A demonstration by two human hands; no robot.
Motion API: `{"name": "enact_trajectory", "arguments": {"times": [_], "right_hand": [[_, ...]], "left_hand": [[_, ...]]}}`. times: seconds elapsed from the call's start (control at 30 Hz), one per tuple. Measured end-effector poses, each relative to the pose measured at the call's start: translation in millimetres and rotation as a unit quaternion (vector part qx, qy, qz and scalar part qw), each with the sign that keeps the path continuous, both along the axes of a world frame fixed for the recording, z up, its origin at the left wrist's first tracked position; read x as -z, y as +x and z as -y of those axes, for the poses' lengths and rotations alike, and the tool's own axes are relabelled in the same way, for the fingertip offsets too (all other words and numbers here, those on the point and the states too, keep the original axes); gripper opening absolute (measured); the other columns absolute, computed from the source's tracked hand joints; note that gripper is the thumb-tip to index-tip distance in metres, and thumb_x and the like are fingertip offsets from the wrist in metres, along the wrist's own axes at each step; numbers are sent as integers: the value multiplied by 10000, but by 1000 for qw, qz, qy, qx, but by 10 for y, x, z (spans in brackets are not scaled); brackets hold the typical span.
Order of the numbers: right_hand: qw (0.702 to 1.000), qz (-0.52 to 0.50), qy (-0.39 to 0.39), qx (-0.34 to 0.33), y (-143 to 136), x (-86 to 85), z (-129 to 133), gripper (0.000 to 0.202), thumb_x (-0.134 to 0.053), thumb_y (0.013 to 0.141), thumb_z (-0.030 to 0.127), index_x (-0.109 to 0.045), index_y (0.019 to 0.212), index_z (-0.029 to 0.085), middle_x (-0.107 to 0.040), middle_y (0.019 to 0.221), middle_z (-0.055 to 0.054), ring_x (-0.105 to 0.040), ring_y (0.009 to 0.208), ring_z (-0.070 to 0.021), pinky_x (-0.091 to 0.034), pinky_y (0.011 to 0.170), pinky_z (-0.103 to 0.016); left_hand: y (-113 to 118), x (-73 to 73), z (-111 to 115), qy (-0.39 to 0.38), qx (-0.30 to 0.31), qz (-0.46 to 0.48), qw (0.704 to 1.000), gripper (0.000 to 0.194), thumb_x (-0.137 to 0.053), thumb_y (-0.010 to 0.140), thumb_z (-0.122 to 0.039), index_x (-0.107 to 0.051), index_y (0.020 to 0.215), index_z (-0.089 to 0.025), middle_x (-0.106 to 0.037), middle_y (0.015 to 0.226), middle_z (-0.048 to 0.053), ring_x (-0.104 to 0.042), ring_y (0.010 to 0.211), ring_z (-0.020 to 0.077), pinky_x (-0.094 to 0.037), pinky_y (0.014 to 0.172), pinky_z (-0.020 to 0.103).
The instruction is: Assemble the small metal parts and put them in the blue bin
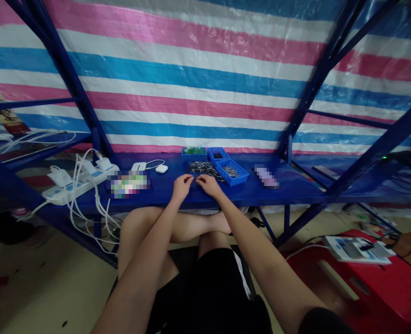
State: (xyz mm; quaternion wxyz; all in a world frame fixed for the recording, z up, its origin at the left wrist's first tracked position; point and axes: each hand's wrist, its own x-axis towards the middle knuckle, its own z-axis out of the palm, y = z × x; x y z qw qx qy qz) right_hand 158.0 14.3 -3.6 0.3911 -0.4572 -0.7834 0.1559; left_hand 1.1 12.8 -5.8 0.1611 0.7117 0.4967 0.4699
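My left hand [182, 187] and my right hand [209, 185] are close together over the front part of the blue tabletop. Fingers and thumb are pinched on each, and whatever sits between the fingertips is too small to make out. Just beyond them lies a loose pile of thin black and silvery pieces [205, 170]. A blue bin [239, 180] right of the pile holds short, thin metallic pieces. Behind it is another blue bin [210, 150] with dark small parts. A third blue bin [183, 154], at the back, contains green pieces.
On the left are a white power strip [59, 194] with plugs and cables, a blurred-out phone [147, 181] and a white earbud case [161, 169]. Another blurred-out object [267, 177] lies to the right. Blue metal posts [304, 99] frame the table [205, 198], with a striped sheet behind.
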Motion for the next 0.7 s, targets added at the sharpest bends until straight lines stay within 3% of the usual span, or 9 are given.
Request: {"name": "enact_trajectory", "arguments": {"times": [0.1,0.23,0.4,0.53,0.7], "right_hand": [[998,-53,5,20,7,-33,14,181,-470,819,284,-621,820,185,-638,825,-14,-556,762,-133,-413,753,-241],[996,-82,2,32,13,-62,29,196,-447,808,289,-611,794,184,-632,803,-8,-551,754,-136,-414,743,-244],[994,-94,-2,48,17,-58,24,194,-447,797,294,-606,795,183,-633,808,-11,-550,753,-139,-413,738,-243],[997,-74,-1,24,11,-46,29,184,-459,797,285,-609,783,180,-633,783,-4,-550,719,-131,-410,718,-239],[999,-38,-8,8,-13,-58,57,171,-459,800,273,-604,776,185,-625,747,3,-545,688,-125,-410,696,-237]], "left_hand": [[24,-1,10,-15,-26,-71,997,220,-492,800,-273,-665,894,-175,-670,879,80,-595,809,183,-448,769,293],[53,-26,42,-34,-16,-131,991,200,-527,777,-302,-678,860,-199,-670,863,81,-587,843,205,-442,775,305],[36,-61,74,-24,12,-43,999,219,-493,797,-317,-661,855,-189,-677,869,57,-601,806,175,-446,763,279],[20,-74,78,-9,15,27,999,229,-490,792,-321,-642,855,-162,-672,836,55,-606,783,162,-454,754,268],[27,-68,63,-4,20,42,999,210,-484,789,-299,-628,856,-161,-667,839,52,-603,784,154,-457,762,268]]}}
